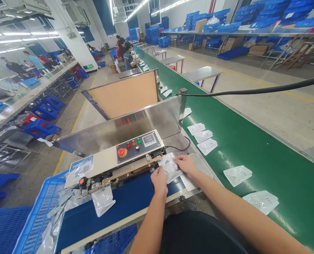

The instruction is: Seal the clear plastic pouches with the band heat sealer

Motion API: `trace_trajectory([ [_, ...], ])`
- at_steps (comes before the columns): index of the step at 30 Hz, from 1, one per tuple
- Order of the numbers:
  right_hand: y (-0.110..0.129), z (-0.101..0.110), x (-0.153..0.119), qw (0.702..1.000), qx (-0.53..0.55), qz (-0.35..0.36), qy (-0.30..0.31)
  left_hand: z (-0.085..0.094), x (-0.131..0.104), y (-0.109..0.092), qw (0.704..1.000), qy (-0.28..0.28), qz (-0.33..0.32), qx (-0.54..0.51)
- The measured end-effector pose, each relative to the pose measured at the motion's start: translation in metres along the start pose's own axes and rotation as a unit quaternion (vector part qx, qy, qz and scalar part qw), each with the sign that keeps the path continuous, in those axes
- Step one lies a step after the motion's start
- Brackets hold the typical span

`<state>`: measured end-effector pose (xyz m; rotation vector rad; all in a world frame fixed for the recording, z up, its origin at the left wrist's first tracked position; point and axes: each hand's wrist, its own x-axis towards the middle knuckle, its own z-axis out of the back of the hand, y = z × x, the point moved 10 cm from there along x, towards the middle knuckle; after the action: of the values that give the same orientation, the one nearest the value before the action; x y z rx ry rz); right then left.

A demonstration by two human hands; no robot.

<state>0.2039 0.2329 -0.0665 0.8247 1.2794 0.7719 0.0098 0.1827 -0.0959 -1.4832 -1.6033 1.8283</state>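
Both my hands hold one white pouch (169, 168) at the right end of the sealing machine (112, 158). My left hand (159, 180) pinches its lower left side, and my right hand (185, 165) grips its upper right side. The pouch's top edge meets the machine's feed end, above the blue belt (132, 195). A second white pouch (102, 201) hangs from the machine's left end, over the same belt.
A green conveyor (220, 155) with several white pouches runs along the right. At the lower left a blue basket (36, 211) holds more pouches. Metal panels stand behind the machine, and a black cable (252, 92) crosses the upper right. People sit farther along the conveyor.
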Motion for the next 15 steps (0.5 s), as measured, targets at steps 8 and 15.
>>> trace_trajectory([
  [8,-0.017,0.078,-0.04,0.989,-0.049,0.107,-0.088,0.113,-0.029,-0.056,0.965,-0.149,-0.176,0.124],
  [15,-0.219,0.416,-0.268,0.708,-0.133,-0.263,-0.642,0.103,-0.048,-0.075,0.96,-0.094,-0.24,0.113],
])
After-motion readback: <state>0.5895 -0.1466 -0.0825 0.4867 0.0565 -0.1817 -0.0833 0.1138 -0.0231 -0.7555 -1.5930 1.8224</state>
